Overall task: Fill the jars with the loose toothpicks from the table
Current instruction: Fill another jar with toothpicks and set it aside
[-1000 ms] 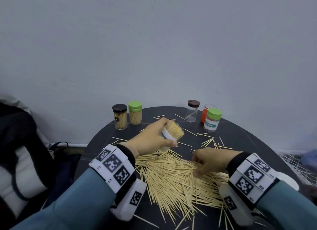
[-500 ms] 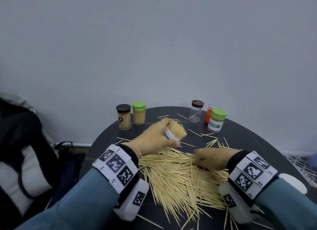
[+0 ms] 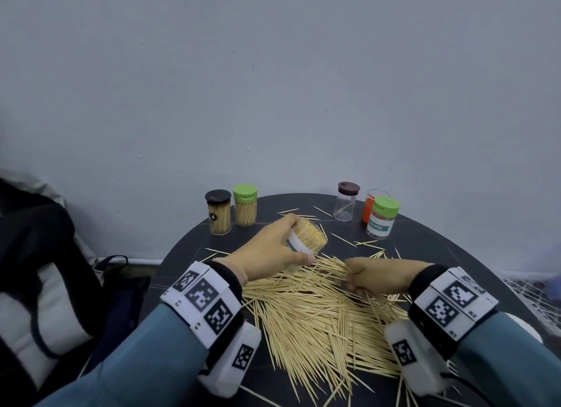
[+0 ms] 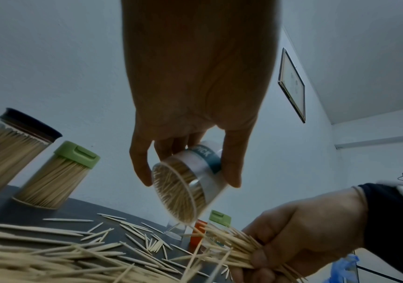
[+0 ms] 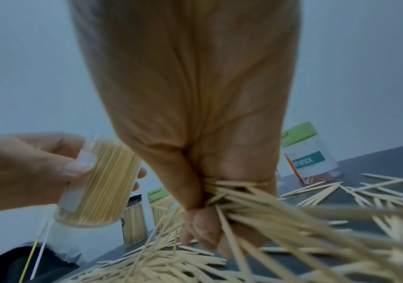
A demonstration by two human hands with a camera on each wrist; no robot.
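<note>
From the head view, the left hand [image 3: 267, 251] wraps a clear plastic jar with a white and teal label [image 3: 303, 239], lifted off the round dark table [image 3: 455, 248] and tipped with its open mouth toward the right hand [image 3: 379, 274], probably so a bundle can slide in sideways. The jar already looks packed. The right hand is clenched on a bunch of pale wooden toothpicks [image 3: 331, 268] just above the big loose heap [image 3: 318, 321] that covers the table's near half. At the far left edge stand a black-lidded jar [image 3: 218, 212] and a green-lidded jar [image 3: 245, 204], both full and capped (set aside, I judge, as finished). At the far right edge wait a brown-lidded clear jar [image 3: 346, 201], nearly empty, an orange container [image 3: 368, 207] and a green-lidded labelled jar [image 3: 382, 218].

The left wrist view shows fingers and thumb curled round the jar's wall, leaving its mouth unobstructed, with the bunch's tips close below it.

The right wrist view shows the fist closed mid-length on the bunch, its ends splaying; they likely need squaring before they fit.
</note>
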